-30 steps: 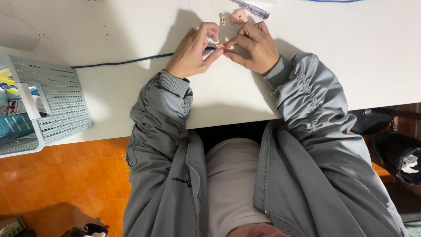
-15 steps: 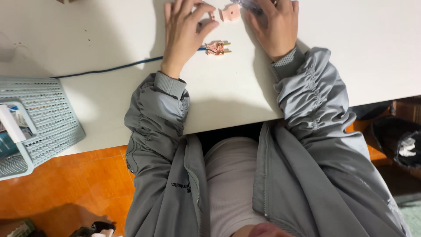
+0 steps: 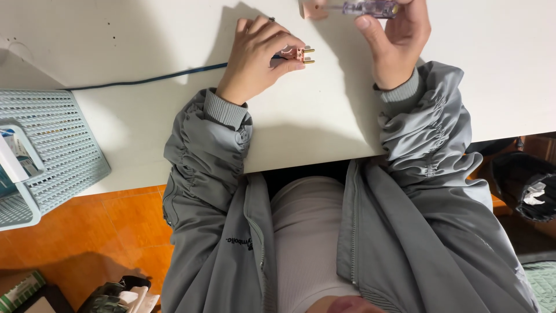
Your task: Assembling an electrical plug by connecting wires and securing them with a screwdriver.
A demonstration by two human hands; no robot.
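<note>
On the white table (image 3: 145,40), near its far edge, a small pink plug body (image 3: 298,54) with brass prongs is pinched between the thumb and fingers of the left hand (image 3: 258,55). The prongs point to the right, and a dark blue cable (image 3: 150,78) is seen running from under that hand toward the left across the tabletop. The right hand (image 3: 399,43) is held well apart from the left, closed around a screwdriver with a clear purple handle (image 3: 370,8), which lies crosswise at the top edge of the view. Just beside the tool's tip, a separate pink piece (image 3: 310,8) is partly cut off by the frame; it is judged to be the plug's cover, though this cannot be told for certain.

As far as can be judged, the plug is opened and in two parts, with the body gripped and the tool taken up but not yet applied to it. The screwdriver tip is not set on any screw, so the fastening or wiring step is taken to be pending, and the rejoining of the two pink parts remains undone. Whether the cable's wires are already seated inside the body is hidden by the fingers.

A pale blue plastic basket (image 3: 46,150) stands at the table's left end.
</note>
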